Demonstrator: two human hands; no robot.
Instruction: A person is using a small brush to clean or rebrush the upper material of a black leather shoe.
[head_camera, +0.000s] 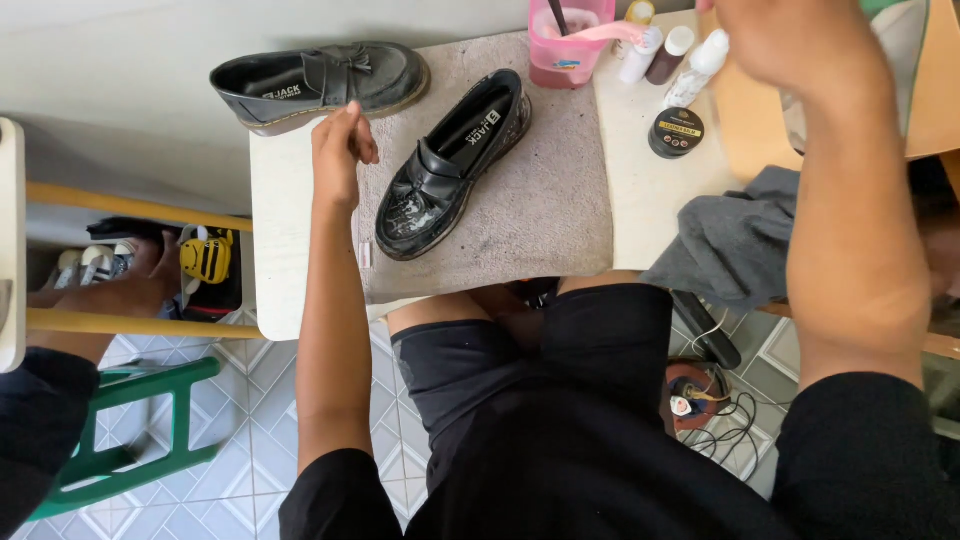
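— Black shorts and the person's lap are filling the near edge of the view, and both forearms are reaching away from there over the bench (300, 300). Which hand is sitting closer to the shoes?

— Left hand (340, 150), clearly. It is resting on the edge of the grey mat (540, 200), fingers loosely curled and grasping nothing, between the two black loafers. The scuffed loafer (450, 165) is lying just to its right on the mat, long axis running diagonally, toe toward the person and heel up toward the pink tub (570, 45). The other loafer (320, 85) is lying just beyond the fingertips, lengthwise across the far edge of the bench.

— And the right hand (780, 40)?

— Raised high near the bottles (690, 65), partly cut off by the frame; I cannot tell whether it is clenching anything. A grey cloth (735, 240) is hanging off the right side, and a round black tin (676, 132) is sitting near it. Nothing is standing between the left hand and either shoe.
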